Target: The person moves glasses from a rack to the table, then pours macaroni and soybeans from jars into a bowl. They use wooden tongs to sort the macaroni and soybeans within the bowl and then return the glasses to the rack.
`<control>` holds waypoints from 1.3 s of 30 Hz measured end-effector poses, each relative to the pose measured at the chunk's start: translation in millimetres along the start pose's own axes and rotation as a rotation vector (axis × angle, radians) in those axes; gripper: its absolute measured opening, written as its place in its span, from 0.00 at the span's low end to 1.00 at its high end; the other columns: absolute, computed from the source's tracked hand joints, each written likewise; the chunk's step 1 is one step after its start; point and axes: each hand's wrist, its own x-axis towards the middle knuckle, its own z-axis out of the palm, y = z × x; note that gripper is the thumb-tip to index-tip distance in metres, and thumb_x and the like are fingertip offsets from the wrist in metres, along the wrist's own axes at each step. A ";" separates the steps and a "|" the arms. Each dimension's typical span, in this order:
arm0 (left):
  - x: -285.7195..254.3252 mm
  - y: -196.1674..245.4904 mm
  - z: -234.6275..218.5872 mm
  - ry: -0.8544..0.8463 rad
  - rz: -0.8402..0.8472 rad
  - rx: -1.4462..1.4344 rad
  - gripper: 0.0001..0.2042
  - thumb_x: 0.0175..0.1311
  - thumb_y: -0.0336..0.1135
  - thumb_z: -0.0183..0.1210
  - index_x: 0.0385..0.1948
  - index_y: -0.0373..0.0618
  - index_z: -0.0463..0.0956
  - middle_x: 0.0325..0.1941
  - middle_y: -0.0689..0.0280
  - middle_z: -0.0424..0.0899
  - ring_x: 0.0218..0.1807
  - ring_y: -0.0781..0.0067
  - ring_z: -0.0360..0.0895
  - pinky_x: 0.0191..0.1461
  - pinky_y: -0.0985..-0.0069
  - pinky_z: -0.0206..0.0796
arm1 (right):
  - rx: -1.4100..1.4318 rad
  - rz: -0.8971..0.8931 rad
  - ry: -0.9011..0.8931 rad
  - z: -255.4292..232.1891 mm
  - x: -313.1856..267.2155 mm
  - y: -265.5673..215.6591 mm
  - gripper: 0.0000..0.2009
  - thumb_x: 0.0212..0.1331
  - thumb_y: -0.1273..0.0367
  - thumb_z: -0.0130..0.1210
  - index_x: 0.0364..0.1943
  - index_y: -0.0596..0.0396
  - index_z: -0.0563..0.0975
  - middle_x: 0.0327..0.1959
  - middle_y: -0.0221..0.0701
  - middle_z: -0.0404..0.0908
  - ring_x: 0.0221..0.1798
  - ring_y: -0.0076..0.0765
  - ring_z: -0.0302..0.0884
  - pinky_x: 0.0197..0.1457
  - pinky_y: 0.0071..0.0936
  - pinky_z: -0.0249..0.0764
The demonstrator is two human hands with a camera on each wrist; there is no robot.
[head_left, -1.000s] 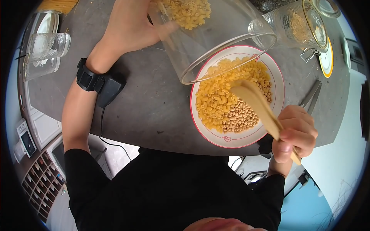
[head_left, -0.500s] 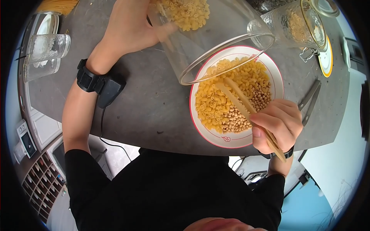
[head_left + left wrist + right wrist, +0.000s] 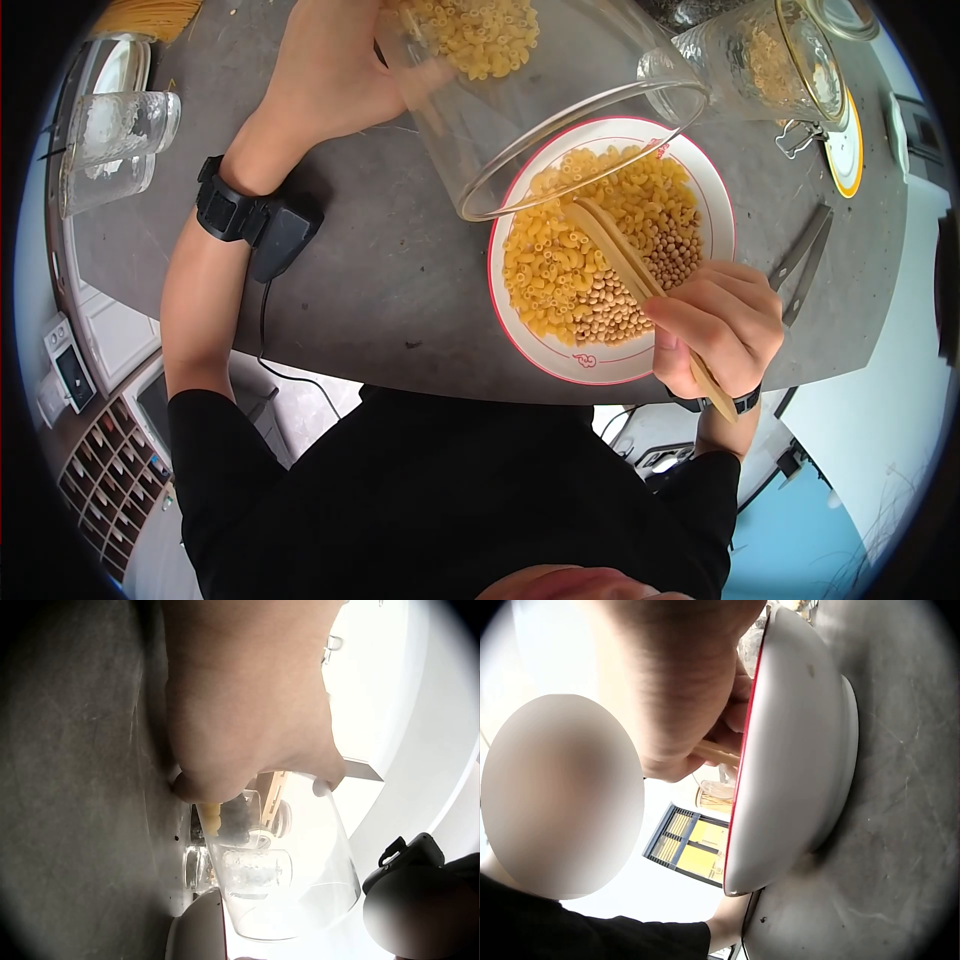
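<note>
My left hand (image 3: 335,85) grips a large clear glass jar (image 3: 570,110) near its base. The jar lies tilted, its open mouth over the far left side of a white bowl (image 3: 722,225) with a red rim. Elbow macaroni (image 3: 485,42) sits at the jar's base end. More macaroni (image 3: 540,265) fills much of the bowl, beside round tan beans (image 3: 612,312). With curled fingers my right hand (image 3: 725,325) holds wooden tongs (image 3: 620,255), their tips at the macaroni just below the jar's mouth. In the left wrist view, fingers and thumb span the jar (image 3: 292,900).
Scissors (image 3: 805,265) lie right of the bowl. Behind them a hinged-lid glass jar (image 3: 740,70) with tan contents stands near a yellow-rimmed plate (image 3: 848,160). Clear glasses (image 3: 125,125) stand at the far left, near dry spaghetti (image 3: 150,18). A cable (image 3: 265,330) hangs from my left wrist.
My right hand has moved left with the tongs, which were over the bowl's middle and now have their tips farther left, their arms close together. The jar has shifted slightly left.
</note>
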 end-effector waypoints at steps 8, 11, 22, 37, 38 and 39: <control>-0.1 2.2 0.8 0.000 -0.029 -0.003 0.39 0.54 0.42 0.74 0.69 0.45 0.64 0.73 0.46 0.67 0.76 0.41 0.62 0.77 0.48 0.53 | 0.168 0.033 0.239 -4.8 -2.0 -9.4 0.07 0.65 0.67 0.63 0.39 0.56 0.81 0.17 0.27 0.76 0.15 0.30 0.72 0.17 0.26 0.67; -0.5 0.4 2.5 0.007 -0.022 -0.007 0.39 0.54 0.42 0.74 0.69 0.46 0.64 0.74 0.47 0.67 0.76 0.41 0.62 0.77 0.48 0.53 | 0.191 0.041 0.299 -0.9 0.7 -8.7 0.12 0.69 0.61 0.62 0.42 0.55 0.81 0.17 0.27 0.76 0.14 0.31 0.72 0.17 0.27 0.67; -0.1 2.3 -0.2 -0.017 -0.053 -0.020 0.39 0.55 0.43 0.73 0.69 0.46 0.64 0.74 0.47 0.67 0.76 0.42 0.62 0.77 0.48 0.53 | 0.189 -0.017 -0.010 -8.2 1.5 3.4 0.06 0.50 0.71 0.61 0.30 0.57 0.84 0.16 0.25 0.71 0.13 0.27 0.67 0.17 0.25 0.59; -0.6 4.0 3.2 0.014 -0.060 -0.054 0.39 0.53 0.40 0.74 0.68 0.46 0.64 0.74 0.48 0.66 0.76 0.43 0.61 0.78 0.50 0.54 | 0.185 -0.015 -0.015 -1.5 -2.0 -0.4 0.12 0.41 0.77 0.59 0.34 0.55 0.81 0.16 0.22 0.65 0.13 0.25 0.63 0.16 0.23 0.55; 1.2 6.7 0.8 -0.004 -0.077 -0.046 0.39 0.52 0.40 0.74 0.68 0.45 0.65 0.74 0.48 0.66 0.76 0.43 0.61 0.78 0.50 0.54 | 0.185 -0.015 -0.014 -2.2 -1.5 -0.1 0.12 0.41 0.77 0.59 0.34 0.55 0.81 0.16 0.22 0.65 0.13 0.25 0.63 0.16 0.23 0.55; 2.0 8.1 -1.1 -0.024 -0.096 -0.037 0.39 0.52 0.40 0.74 0.68 0.45 0.65 0.74 0.48 0.66 0.77 0.43 0.61 0.78 0.50 0.54 | 0.205 0.008 0.037 -3.1 -0.6 0.2 0.10 0.46 0.77 0.58 0.36 0.55 0.80 0.16 0.22 0.67 0.13 0.25 0.64 0.16 0.24 0.55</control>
